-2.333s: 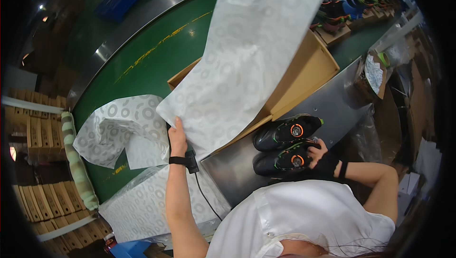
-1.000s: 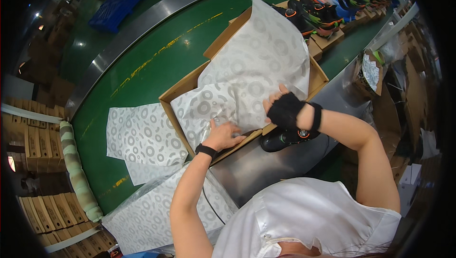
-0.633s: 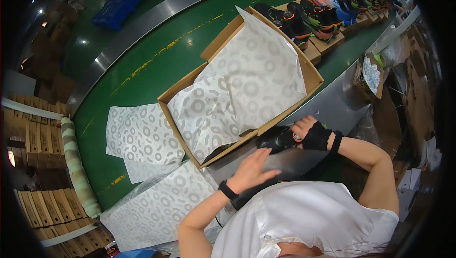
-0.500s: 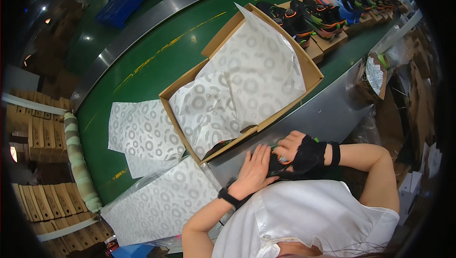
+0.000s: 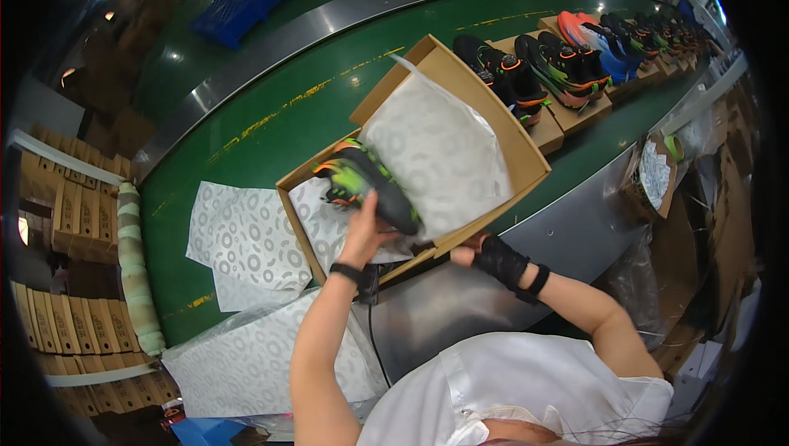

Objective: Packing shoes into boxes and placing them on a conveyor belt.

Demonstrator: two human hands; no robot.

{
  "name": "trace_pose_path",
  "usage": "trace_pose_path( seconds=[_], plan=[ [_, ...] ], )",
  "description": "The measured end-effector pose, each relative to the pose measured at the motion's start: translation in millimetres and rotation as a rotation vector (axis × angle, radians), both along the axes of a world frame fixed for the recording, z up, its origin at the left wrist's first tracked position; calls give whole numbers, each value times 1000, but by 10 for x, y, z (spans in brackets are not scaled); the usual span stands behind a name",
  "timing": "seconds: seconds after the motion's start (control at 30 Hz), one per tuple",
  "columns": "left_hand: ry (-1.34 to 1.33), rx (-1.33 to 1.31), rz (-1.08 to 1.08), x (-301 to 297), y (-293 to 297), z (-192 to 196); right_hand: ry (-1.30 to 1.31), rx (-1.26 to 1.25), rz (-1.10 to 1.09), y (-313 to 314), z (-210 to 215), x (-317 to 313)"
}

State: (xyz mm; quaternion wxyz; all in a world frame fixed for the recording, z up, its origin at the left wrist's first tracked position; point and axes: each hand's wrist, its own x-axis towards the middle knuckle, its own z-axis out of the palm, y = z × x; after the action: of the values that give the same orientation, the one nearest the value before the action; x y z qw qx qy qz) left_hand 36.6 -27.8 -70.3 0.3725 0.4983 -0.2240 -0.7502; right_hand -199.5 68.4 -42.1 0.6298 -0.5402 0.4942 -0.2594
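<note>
A: State the position of the shoe (image 5: 380, 186).
B: Clamped in the left hand (image 5: 362, 234), over the paper (image 5: 440, 146) in the open box (image 5: 528, 167).
A: State of the right hand (image 5: 491, 257)?
B: Beside the box; its closure cannot be determined.
A: Fault risk?
B: Possible creasing or tearing, caused by the shoe dragging across the paper.

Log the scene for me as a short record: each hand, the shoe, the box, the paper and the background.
Left hand: grips the sneaker, black wristband on wrist
Right hand: black fingerless glove, at the box's near edge; contact unclear
Sneaker: black with green and orange, over the box, slightly blurred
Box: open brown cardboard, patterned tissue paper inside
Loose sheets: on the green belt, left of the box
Paper stack: nearer the person, clear plastic at its edges
Background: sneaker row on cardboard boxes
</note>
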Motion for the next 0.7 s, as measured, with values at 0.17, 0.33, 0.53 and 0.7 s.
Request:
trace_pose_path(
  seconds=[0.17, 0.33, 0.53, 0.7],
  plan=[
    [-135, 89, -289, -140, -197, -128, -87, -231, -621, -337, -228, 156],
    [-22, -350, 522, 535, 122, 134, 871, -1301, -184, -550, -286, 160],
    [-850, -468, 320, 562, 601, -745, 939, -1349, 102, -457, -585, 321],
    [-400, -250, 336, 578, 571, -663, 1042, -1339, 181, -428, -513, 233]
  ],
)
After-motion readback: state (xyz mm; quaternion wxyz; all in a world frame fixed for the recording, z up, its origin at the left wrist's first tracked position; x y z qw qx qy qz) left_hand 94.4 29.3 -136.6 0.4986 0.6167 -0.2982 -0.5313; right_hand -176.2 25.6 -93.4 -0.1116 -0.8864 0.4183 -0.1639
